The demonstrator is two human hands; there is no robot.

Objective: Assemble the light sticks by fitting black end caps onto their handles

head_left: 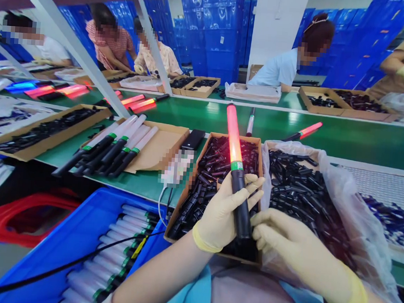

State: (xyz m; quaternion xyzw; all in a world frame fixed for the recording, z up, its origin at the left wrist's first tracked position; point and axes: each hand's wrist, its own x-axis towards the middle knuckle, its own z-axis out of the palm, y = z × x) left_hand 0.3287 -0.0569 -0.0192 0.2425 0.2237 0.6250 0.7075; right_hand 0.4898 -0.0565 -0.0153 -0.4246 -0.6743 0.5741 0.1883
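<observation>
My left hand (223, 213), in a cream glove, holds a traffic light baton (235, 181) by its black handle. Its tube glows red and points up and away from me, with a green band below it. The thumb lies across the handle and the fingertips stick out on the far side. Close to the handle's lower end is my right hand (285, 240), also gloved. Its fingers are bent and drawn together; whether something small is between them is hidden. Beneath both hands, a cardboard box (261, 162) holds many black plastic parts.
A plastic-lined box (351, 213) of black parts stands right. Unlit batons (114, 150) lie on cardboard at left. A blue bin (61, 234) below contains more batons, with a black cable (73, 260) across it. Behind runs a green conveyor (198, 112); several co-workers sit beyond.
</observation>
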